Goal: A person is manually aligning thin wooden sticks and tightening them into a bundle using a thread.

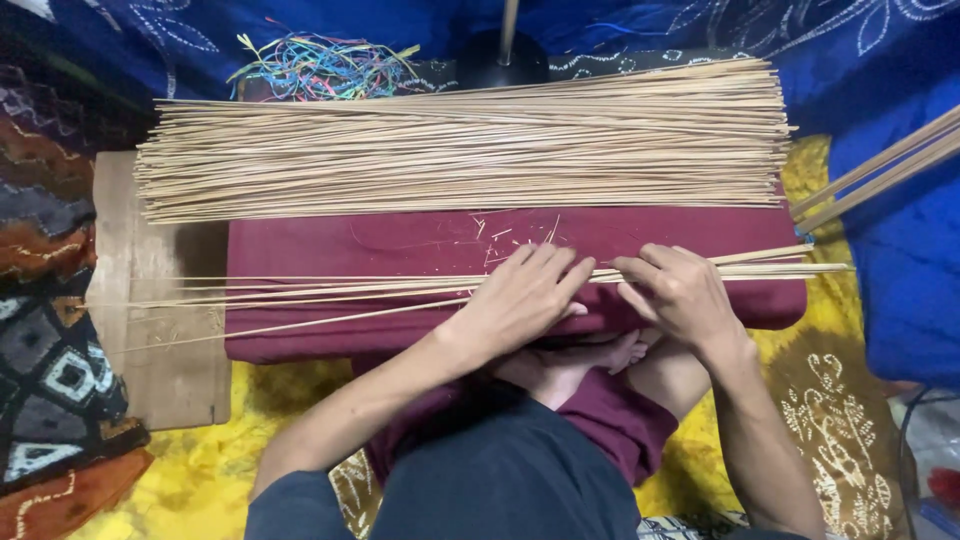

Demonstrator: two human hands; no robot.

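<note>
A small row of thin pale sticks (330, 290) lies lengthwise across a maroon cushion (420, 245) on my lap. My left hand (520, 300) rests palm down on these sticks near their middle, fingers together. My right hand (680, 292) presses on the same sticks just to the right, fingertips pinching them where they run toward the cushion's right end. A large heap of the same long sticks (470, 140) lies behind, along the cushion's far edge.
A wooden board (150, 330) sticks out under the cushion at left. Coloured threads (320, 65) lie at the back beside a black round stand base (500, 60). More sticks (880, 165) lean in at right. Yellow patterned cloth (830, 400) and blue fabric surround me.
</note>
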